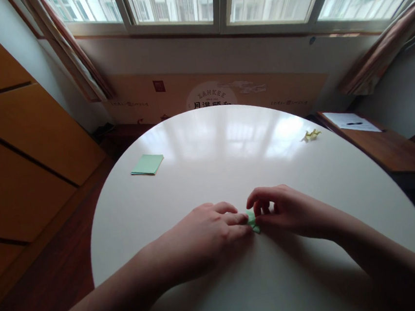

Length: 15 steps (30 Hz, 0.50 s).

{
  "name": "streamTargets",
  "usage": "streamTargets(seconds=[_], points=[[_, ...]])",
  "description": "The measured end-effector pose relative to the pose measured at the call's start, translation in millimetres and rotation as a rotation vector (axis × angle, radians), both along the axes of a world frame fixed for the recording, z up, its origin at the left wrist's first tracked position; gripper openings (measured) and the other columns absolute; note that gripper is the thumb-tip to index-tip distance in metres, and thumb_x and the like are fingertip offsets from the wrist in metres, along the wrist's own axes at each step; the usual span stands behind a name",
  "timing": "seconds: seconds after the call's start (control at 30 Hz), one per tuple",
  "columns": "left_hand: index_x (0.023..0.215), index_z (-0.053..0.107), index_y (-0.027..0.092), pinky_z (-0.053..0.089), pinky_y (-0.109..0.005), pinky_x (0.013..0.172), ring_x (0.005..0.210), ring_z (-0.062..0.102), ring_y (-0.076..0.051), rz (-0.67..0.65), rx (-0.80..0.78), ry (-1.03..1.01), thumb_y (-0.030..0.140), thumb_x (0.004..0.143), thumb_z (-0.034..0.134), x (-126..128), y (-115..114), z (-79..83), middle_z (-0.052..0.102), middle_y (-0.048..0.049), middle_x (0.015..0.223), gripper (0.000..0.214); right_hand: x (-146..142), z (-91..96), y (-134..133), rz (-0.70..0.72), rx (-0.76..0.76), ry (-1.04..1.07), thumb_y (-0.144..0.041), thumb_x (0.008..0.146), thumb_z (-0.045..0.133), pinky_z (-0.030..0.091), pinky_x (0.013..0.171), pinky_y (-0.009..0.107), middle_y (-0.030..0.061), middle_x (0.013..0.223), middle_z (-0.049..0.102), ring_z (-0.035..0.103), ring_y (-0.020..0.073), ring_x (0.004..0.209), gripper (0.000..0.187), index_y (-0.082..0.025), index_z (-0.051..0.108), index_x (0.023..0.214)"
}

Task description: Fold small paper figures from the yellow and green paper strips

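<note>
A small piece of folded green paper (252, 221) lies on the white round table (196, 186), partly hidden by my fingers. From the left, my left hand (215, 230) has its fingertips on the paper's edge, fingers close together. My right hand (286, 211) reaches in from the other side with curled fingers; its thumb and a bent finger pinch the paper's right edge. The index finger of that hand arches above the paper.
A stack of light green square paper (147, 164) sits at the table's far left. Toward the far right edge is a folded yellow paper piece (311, 135). Beyond it, a brown side table (394, 150) bears a white sheet (351, 121) and a dark pen (354, 123).
</note>
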<state>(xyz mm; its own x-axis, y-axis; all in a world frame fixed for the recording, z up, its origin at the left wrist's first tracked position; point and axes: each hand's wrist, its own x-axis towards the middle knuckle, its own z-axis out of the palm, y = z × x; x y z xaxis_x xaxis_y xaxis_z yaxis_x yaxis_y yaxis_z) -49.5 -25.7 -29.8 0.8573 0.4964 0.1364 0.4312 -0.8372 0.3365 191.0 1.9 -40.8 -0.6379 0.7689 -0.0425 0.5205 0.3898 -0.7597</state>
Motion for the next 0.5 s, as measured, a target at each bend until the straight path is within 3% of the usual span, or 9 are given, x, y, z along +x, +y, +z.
streamTargets(seconds=[0.5], points=[[0.124,0.065,0.027,0.048,-0.034,0.098,0.116,0.061,-0.022,-0.007,-0.015,-0.025,0.003,0.089,0.049,0.2,0.3,1.2,0.074,-0.0026,0.114,0.046,-9.8,-3.7,-4.8,-0.078,-0.029,0.000,-0.015,0.081,0.062,0.047,0.063,0.024,-0.0026,0.078,0.074,0.065,0.0149,0.069,0.019,-0.025,0.064,0.097]])
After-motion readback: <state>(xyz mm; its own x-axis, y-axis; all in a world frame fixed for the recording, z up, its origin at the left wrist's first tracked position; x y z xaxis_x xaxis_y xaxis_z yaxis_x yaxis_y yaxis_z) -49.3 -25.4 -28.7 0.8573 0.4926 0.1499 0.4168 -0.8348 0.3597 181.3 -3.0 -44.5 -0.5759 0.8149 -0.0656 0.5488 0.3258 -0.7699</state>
